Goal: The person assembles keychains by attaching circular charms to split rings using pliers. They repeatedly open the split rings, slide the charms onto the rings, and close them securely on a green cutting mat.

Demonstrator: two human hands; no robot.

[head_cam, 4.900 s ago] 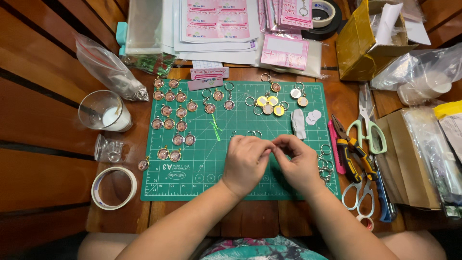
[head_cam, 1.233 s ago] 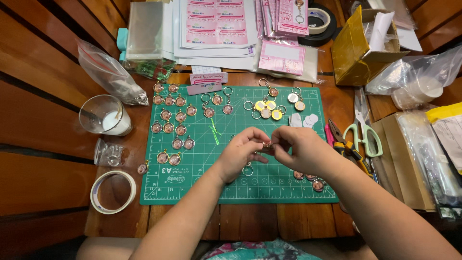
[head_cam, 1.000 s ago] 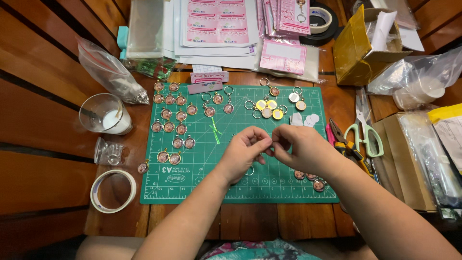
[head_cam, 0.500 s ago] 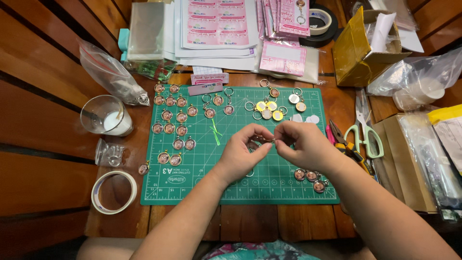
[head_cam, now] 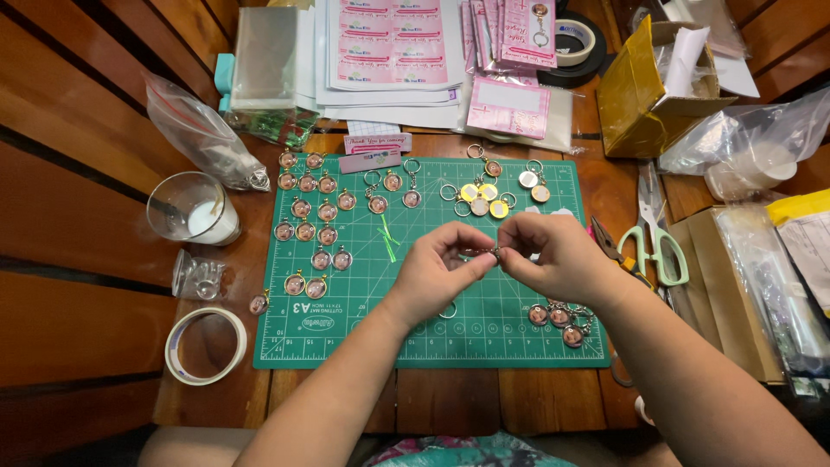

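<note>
In hand: we've got a tiny metal ring piece (head_cam: pixel 494 252) pinched between both hands over the middle of the green cutting mat (head_cam: pixel 346 333), just right of center.
Left hand (head_cam: pixel 437 272): grip is together, thumb and fingertip clamped on the ring piece from the left.
Right hand (head_cam: pixel 553 255): same deal from the right, fingers closed on that piece, the two hands touching at the tips.
Looks done: a big batch of round keychain charms (head_cam: pixel 313 210) laid out in rows on the left half of the mat, plus a few more at the far middle.
Gold ones (head_cam: pixel 484 197): small cluster at the far side, with rings on.
Right pile (head_cam: pixel 560 313): a few charms near our right wrist.
How far: we'd guess well along, most pieces sorted, this one still being worked.
Nearby: scissors (head_cam: pixel 657 246) to the right on the bench.
</note>
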